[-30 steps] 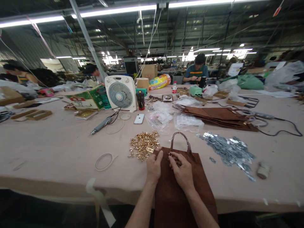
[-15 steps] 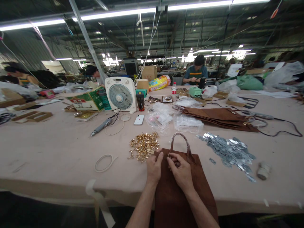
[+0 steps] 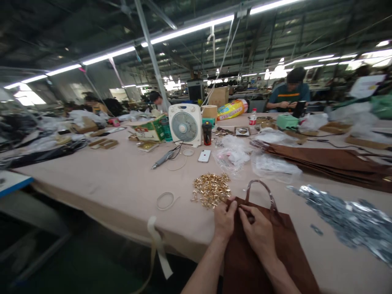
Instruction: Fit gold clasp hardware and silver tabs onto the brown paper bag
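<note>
A brown tote bag (image 3: 275,249) lies on the table in front of me and hangs toward me over the edge, its wrapped handle (image 3: 260,183) arching up at the top. My left hand (image 3: 225,218) grips the bag's upper left corner with thumb and fingers. Close beside it, the thumb and fingers of my right hand (image 3: 259,228) are pinched together at the bag's top edge. Whatever small piece they may hold is hidden. Just beyond my left hand lies a heap of small gold metal fittings (image 3: 212,190). Flat silver metal plates (image 3: 346,216) are spread to the right.
Behind the gold heap are a white phone (image 3: 204,156), a grey power tool (image 3: 162,159) with a cord, and a box fan (image 3: 185,125). Stacked brown bag pieces (image 3: 333,163) lie back right. A coiled white strip (image 3: 167,201) sits left. A co-worker (image 3: 289,94) sits across the table.
The view has swung left, so the scene sits further right. Both hands stay at the bag's top edge; the gold tag seen by my left hand no longer shows.
</note>
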`<action>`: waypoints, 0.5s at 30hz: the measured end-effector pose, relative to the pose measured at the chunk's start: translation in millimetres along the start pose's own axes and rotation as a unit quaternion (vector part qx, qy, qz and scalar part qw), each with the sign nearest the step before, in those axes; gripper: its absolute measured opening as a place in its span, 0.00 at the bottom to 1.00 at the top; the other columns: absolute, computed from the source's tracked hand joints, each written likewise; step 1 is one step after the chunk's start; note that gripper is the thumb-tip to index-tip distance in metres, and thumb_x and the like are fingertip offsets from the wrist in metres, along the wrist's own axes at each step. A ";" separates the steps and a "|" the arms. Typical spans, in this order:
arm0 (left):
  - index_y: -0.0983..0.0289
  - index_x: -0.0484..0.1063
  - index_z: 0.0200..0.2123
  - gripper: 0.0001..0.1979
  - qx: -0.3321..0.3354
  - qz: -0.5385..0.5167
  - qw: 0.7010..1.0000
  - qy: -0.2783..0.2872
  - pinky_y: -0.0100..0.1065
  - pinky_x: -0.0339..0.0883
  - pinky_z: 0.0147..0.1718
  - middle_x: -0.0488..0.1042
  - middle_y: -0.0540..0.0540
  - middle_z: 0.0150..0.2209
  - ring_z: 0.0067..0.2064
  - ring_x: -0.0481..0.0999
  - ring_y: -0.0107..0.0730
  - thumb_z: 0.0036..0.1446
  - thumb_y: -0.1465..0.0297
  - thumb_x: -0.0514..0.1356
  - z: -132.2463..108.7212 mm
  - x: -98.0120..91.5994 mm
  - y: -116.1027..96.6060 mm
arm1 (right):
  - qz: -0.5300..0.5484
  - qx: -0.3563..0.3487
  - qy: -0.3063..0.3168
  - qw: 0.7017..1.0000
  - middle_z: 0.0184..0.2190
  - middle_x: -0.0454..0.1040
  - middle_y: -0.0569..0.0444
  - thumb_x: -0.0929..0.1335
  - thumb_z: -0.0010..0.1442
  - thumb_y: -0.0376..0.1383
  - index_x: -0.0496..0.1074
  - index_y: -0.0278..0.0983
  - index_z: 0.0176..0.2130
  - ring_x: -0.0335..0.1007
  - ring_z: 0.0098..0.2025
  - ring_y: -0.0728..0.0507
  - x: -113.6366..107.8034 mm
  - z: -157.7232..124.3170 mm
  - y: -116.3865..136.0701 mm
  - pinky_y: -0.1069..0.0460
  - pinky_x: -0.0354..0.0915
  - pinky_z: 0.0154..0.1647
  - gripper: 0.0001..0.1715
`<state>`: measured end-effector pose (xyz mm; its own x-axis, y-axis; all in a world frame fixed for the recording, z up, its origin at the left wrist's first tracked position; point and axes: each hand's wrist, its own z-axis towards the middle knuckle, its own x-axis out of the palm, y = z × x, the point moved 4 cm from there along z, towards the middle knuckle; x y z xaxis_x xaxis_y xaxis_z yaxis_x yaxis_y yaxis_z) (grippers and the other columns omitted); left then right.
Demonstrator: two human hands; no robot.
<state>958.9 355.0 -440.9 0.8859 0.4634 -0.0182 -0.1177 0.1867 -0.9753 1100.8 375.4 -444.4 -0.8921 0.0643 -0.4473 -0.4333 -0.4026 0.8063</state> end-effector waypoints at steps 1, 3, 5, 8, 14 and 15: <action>0.63 0.83 0.49 0.17 -0.002 0.002 1.000 0.000 0.46 0.74 0.56 0.85 0.57 0.47 0.50 0.83 0.46 0.66 0.62 0.60 -1.2 -0.7 -1.3 | -0.008 -0.003 0.008 1.000 0.45 0.83 0.47 0.67 0.67 0.55 0.80 0.41 0.47 0.79 0.40 0.37 0.3 0.4 -3.5 0.44 0.73 0.45 0.24; 0.63 0.84 0.48 0.17 -0.010 0.035 0.999 0.002 0.43 0.74 0.55 0.85 0.58 0.47 0.50 0.83 0.45 0.67 0.62 0.58 -3.7 -1.5 -3.1 | -0.005 0.007 0.036 0.999 0.47 0.83 0.48 0.68 0.65 0.57 0.81 0.42 0.49 0.80 0.42 0.36 2.5 1.9 -12.7 0.44 0.73 0.46 0.26; 0.63 0.83 0.48 0.18 -0.028 0.112 0.993 -0.013 0.42 0.72 0.55 0.84 0.61 0.48 0.52 0.82 0.47 0.68 0.62 0.57 -6.7 -2.3 -4.5 | 0.009 0.012 0.072 0.997 0.49 0.82 0.49 0.69 0.62 0.59 0.81 0.43 0.49 0.80 0.46 0.34 4.4 3.1 -19.8 0.44 0.73 0.48 0.28; 0.65 0.81 0.50 0.21 -0.065 0.243 0.967 -0.029 0.44 0.70 0.54 0.82 0.67 0.49 0.52 0.80 0.51 0.70 0.62 0.53 -12.8 -0.1 -6.3 | 0.041 0.036 0.070 0.996 0.45 0.83 0.49 0.70 0.59 0.61 0.81 0.44 0.51 0.80 0.43 0.34 -2.2 2.8 -24.7 0.45 0.74 0.45 0.32; 0.62 0.78 0.54 0.21 -0.065 0.313 0.947 0.003 0.48 0.69 0.52 0.81 0.67 0.50 0.52 0.79 0.54 0.70 0.62 0.50 -15.9 9.0 -8.8 | 0.092 0.015 -0.004 0.996 0.33 0.80 0.49 0.67 0.65 0.57 0.80 0.43 0.49 0.78 0.37 0.36 -17.4 10.4 -0.8 0.44 0.74 0.41 0.26; 0.62 0.79 0.53 0.20 -0.060 0.308 0.949 0.009 0.48 0.70 0.51 0.81 0.66 0.49 0.52 0.79 0.54 0.69 0.63 0.50 -14.8 9.0 -8.5 | 0.109 -0.015 0.013 0.994 0.37 0.81 0.48 0.68 0.65 0.56 0.80 0.43 0.48 0.79 0.40 0.35 -13.4 15.0 10.4 0.44 0.75 0.43 0.24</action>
<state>974.5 344.8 -436.0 0.6736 0.4370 -0.5961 -0.5653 -0.2150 -0.7964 1106.3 384.0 -424.1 -0.9606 -0.0503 -0.2734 -0.2261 -0.4312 0.8735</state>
